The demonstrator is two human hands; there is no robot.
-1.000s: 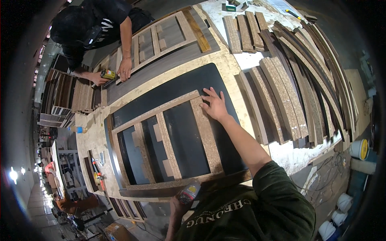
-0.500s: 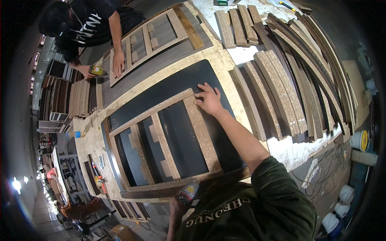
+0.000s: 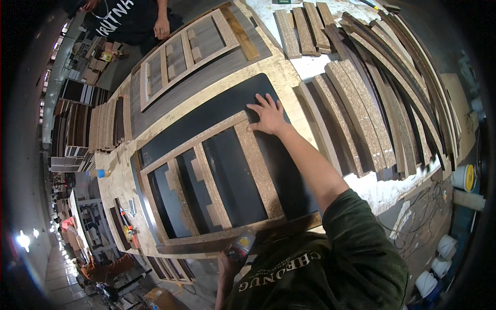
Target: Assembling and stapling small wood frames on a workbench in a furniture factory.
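Observation:
My right hand (image 3: 268,116) lies with fingers spread at the far right corner of a chipboard frame (image 3: 261,175). Its thumb is at the frame's end strip, and the other fingers reach over the black panel (image 3: 204,113) underneath. Crosspieces with small blocks divide the frame. At the near edge of the panel, my left hand (image 3: 227,262) is closed around a hand-held power tool (image 3: 241,245) with grey and red parts. Its exact kind is hard to make out, and my body partly hides it.
Across the table, a co-worker (image 3: 129,23) stands by a second frame (image 3: 178,72) on a grey panel. Chipboard strips (image 3: 356,113) are piled at the right. Hand tools (image 3: 126,222) lie at the left, and white buckets (image 3: 436,268) stand on the floor.
The co-worker has lifted both hands off the second frame and moved back, taking a yellow power tool away. My right hand has shifted slightly and its fingers have spread. My left hand stays nearly still.

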